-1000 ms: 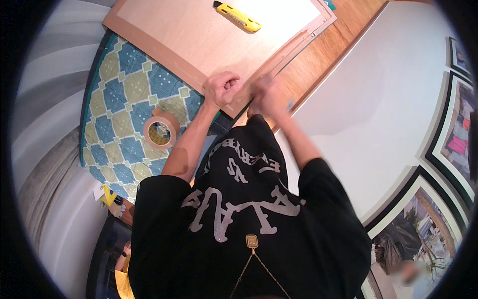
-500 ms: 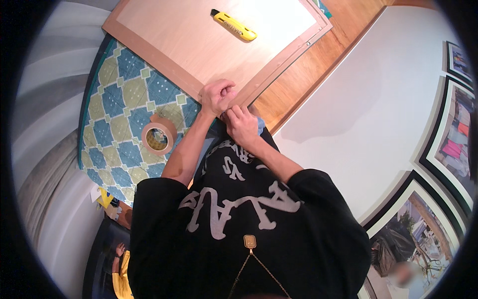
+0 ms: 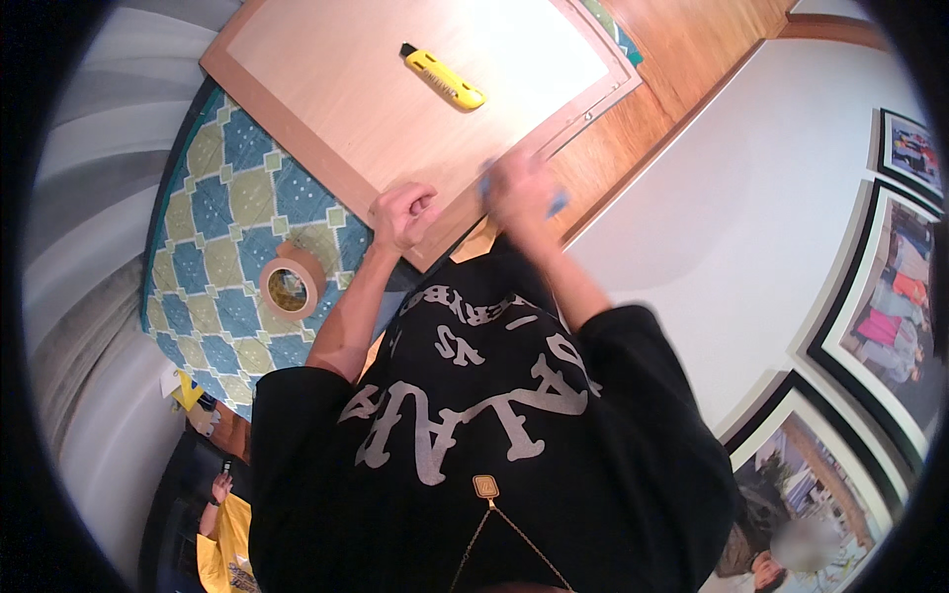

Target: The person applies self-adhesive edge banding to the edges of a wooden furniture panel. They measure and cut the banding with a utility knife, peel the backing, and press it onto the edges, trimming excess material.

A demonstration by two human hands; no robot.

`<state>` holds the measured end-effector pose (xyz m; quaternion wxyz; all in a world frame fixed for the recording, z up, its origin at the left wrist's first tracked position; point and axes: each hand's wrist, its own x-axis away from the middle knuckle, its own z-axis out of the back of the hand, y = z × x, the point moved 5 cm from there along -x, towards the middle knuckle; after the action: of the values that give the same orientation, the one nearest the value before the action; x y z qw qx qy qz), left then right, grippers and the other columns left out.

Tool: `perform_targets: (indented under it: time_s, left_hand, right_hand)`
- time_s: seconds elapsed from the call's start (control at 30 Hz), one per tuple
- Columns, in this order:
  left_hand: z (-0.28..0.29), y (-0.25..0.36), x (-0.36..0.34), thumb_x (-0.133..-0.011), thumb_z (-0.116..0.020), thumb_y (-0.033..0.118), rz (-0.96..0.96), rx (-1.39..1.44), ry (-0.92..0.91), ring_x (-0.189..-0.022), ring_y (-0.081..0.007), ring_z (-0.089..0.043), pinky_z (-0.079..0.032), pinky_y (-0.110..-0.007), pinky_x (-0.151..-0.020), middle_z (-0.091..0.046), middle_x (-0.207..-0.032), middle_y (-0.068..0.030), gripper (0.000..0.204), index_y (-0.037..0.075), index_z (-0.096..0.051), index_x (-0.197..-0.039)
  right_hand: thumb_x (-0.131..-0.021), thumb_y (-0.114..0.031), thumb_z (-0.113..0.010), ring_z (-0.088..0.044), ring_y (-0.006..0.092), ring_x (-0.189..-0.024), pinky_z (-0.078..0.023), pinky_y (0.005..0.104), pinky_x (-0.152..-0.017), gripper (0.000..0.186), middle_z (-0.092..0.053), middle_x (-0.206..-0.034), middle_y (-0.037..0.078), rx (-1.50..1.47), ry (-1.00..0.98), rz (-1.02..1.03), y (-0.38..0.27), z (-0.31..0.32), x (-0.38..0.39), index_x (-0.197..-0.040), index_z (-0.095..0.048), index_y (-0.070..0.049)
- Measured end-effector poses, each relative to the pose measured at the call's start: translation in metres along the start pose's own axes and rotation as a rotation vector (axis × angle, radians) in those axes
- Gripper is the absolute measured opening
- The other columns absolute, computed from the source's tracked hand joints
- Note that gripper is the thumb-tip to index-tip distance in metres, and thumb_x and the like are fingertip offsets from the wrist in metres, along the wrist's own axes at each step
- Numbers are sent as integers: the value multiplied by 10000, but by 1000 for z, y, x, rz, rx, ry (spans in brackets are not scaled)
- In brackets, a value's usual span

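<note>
A pale wooden panel (image 3: 326, 109) with brown tape along its borders lies in front of me, one corner pointing toward my body. At the panel's near left border, my left hand (image 3: 403, 213) rests with its fingers curled in, and nothing shows in them. My right hand (image 3: 519, 193), smeared by motion, is over the near right border. Blue cloth (image 3: 559, 204) sticks out on both sides of that hand, bunched in its grip. A yellow utility knife (image 3: 445, 77) lies on the panel, beyond both hands.
A roll of brown tape (image 3: 293, 283) stands on the blue and green patterned quilt (image 3: 237, 188) at left. Right of the panel are a wooden floor (image 3: 682, 49) and a white wall (image 3: 692, 198) with framed pictures (image 3: 880, 296). A person in yellow (image 3: 225, 539) is at lower left.
My right hand has moved away from the near corner, up along the panel's right border with the blue cloth. My left hand stays curled near the corner.
</note>
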<state>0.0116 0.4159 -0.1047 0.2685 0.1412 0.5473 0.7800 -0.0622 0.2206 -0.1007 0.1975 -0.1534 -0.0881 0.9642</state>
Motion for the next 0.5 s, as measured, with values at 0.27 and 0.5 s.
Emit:
perform_targets:
  time_s: [0.27, 0.5]
  left_hand:
    - [-4, 11, 3, -748, -741, 199, 29, -330, 29, -618, -226, -583, -475, -326, -569, -597, -730, -81, 243, 48, -656, -917]
    - [-42, 49, 41, -882, -676, 298, 211, -860, 332, -1064, -317, -589, -433, -458, -915, -634, -1137, -151, 366, 76, -645, -1171]
  right_hand:
    - [-786, -248, -701, -567, 340, -935, -529, 431, -690, 151, -595, -936, 88, -44, -45, 219, 115, 24, -102, -814, -667, -103]
    - [-791, -357, -754, -597, 320, -947, -519, 434, -764, 280, -649, -956, 93, -125, -121, 108, 236, 39, -213, -873, -740, -90]
